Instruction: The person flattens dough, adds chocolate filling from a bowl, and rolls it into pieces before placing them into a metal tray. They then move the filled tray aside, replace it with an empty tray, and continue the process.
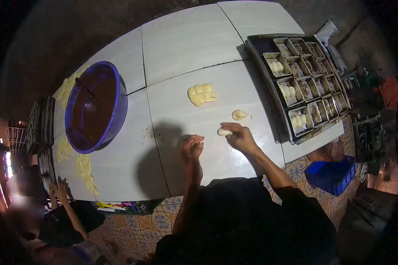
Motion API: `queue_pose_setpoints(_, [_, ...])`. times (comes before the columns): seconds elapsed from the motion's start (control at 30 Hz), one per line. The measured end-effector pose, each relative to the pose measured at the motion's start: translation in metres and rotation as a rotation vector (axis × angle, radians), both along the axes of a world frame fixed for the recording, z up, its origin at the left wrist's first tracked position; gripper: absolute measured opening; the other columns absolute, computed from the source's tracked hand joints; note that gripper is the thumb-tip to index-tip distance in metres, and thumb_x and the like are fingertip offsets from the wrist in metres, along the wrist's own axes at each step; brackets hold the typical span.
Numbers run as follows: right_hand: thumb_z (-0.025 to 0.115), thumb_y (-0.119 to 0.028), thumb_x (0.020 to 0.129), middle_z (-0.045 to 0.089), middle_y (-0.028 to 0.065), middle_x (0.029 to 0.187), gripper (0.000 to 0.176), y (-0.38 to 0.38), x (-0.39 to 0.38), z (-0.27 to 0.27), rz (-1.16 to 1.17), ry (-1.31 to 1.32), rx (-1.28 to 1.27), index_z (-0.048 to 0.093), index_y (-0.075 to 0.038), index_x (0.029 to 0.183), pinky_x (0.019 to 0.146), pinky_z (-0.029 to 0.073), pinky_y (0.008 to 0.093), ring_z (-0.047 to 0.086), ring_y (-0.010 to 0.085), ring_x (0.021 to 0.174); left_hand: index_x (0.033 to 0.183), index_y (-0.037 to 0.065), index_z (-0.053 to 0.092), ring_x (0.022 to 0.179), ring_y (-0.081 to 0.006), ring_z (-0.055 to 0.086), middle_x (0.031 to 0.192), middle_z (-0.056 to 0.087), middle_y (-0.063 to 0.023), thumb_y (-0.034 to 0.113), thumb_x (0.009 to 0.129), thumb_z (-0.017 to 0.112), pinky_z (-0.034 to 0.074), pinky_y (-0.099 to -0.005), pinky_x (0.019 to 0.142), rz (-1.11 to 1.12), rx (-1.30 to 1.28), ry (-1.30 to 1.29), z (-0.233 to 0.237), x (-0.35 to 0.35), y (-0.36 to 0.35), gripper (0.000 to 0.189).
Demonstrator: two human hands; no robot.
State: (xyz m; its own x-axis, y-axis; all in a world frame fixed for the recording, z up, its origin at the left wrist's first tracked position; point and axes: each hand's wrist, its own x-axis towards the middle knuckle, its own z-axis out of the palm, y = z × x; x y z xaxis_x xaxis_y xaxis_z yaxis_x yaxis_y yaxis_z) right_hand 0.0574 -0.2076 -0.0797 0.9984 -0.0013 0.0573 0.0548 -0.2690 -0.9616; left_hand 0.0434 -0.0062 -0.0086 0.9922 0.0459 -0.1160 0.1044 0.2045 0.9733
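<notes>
My right hand (240, 138) pinches a small pale piece of dough (224, 132) between thumb and fingers, just over the white tabletop. To its left, my left hand (192, 148) is held half-curled with the fingers apart from the thumb, and I see nothing in it. One rolled dough piece (239, 115) lies on the table beyond my right hand. Farther off, a joined cluster of dough lumps (201, 94) rests on the tiled surface.
On the right stands a dark tray (257, 55) of small baking tins, several holding dough. A purple basin (123, 110) with brown contents sits left, with flattened dough (85, 170) around it. A co-worker's hands (59, 191) are at lower left. A blue crate (329, 176) stands on the floor.
</notes>
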Motion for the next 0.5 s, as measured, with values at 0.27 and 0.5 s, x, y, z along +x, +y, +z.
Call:
queue_pose_setpoints(0.27, [0.065, -0.021, 0.082, 0.058, 0.0202, 0.105, 0.03, -0.013, 0.03, 0.034, -0.2, -0.048, -0.392, 0.064, 0.003, 0.102, 0.089, 0.043, 0.0423, 0.056, 0.0337, 0.093, 0.097, -0.004, 0.062, 0.096, -0.0211, 0.061, 0.101, 0.063, -0.0139, 0.005, 0.086, 0.053, 0.048, -0.033, 0.085, -0.055, 0.183, -0.045, -0.019, -0.003, 0.013, 0.016])
queue_pose_setpoints(0.5, [0.064, -0.01, 0.085, 0.043, 0.0106, 0.122, 0.028, 0.056, 0.003, 0.122, 0.235, 0.043, 0.253, 0.063, 0.002, 0.11, 0.086, 0.048, 0.032, 0.052, 0.0194, 0.108, 0.119, -0.004, 0.057, 0.093, -0.0123, 0.058, 0.103, 0.063, -0.0079, 0.006, 0.089, 0.059, 0.046, -0.0235, 0.079, 0.029, 0.193, -0.21, 0.014, 0.0, -0.004, 0.032])
